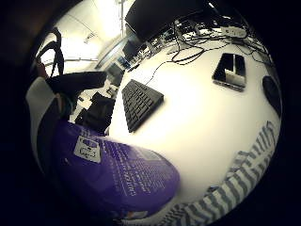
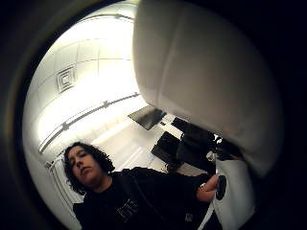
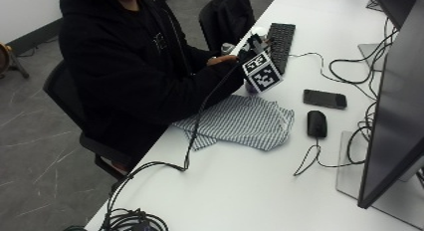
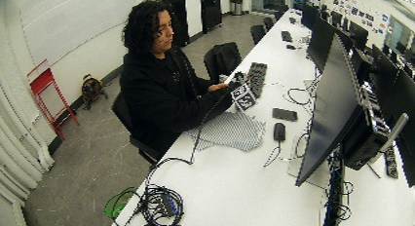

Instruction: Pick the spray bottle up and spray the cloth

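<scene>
My gloved right hand [image 3: 240, 61] grips the spray bottle just above the table edge, between the keyboard and the cloth. The bottle's purple labelled body [image 1: 117, 174] fills much of the little finger side view. Its white spray head [image 2: 206, 72] looms large in the thumb side view. The person's bare left hand [image 3: 217, 59] is at the bottle's top, beside my hand. The grey-and-white striped cloth [image 3: 242, 121] lies crumpled on the white table [image 3: 265, 191], just below the bottle, and its edge shows as the striped cloth [image 1: 235, 183] under the bottle.
A black keyboard [image 3: 282, 39] lies beyond the hand. A phone [image 3: 324, 98] and a black mouse [image 3: 317, 124] sit right of the cloth. A monitor [image 3: 397, 106] and loose cables [image 3: 351, 61] stand along the far side. A coil of cables [image 3: 136, 218] lies at the table's near end.
</scene>
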A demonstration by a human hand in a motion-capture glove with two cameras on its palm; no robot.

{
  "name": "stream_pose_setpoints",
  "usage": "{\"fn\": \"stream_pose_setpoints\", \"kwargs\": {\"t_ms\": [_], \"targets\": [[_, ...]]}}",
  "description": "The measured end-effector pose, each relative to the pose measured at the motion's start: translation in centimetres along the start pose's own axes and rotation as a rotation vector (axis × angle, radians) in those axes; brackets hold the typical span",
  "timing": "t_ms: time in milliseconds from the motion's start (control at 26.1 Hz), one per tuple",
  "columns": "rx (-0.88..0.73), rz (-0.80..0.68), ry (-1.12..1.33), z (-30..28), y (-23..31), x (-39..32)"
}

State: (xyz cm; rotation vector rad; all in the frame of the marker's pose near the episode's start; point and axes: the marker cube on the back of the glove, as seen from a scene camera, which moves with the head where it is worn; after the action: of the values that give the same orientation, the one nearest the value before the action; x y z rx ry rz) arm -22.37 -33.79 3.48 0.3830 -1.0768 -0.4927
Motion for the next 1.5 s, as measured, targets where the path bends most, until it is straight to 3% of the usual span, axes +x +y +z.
{"fn": "stream_pose_setpoints", "kwargs": {"t_ms": [537,1074,1496], "targets": [[-0.265,0.134,0.063,-1.8,2.4,-0.3],[-0.693,0.145,0.848,-12.1,10.9,-2.7],[-0.744,0.091,1.154,-15.6,17.6,-6.3]]}}
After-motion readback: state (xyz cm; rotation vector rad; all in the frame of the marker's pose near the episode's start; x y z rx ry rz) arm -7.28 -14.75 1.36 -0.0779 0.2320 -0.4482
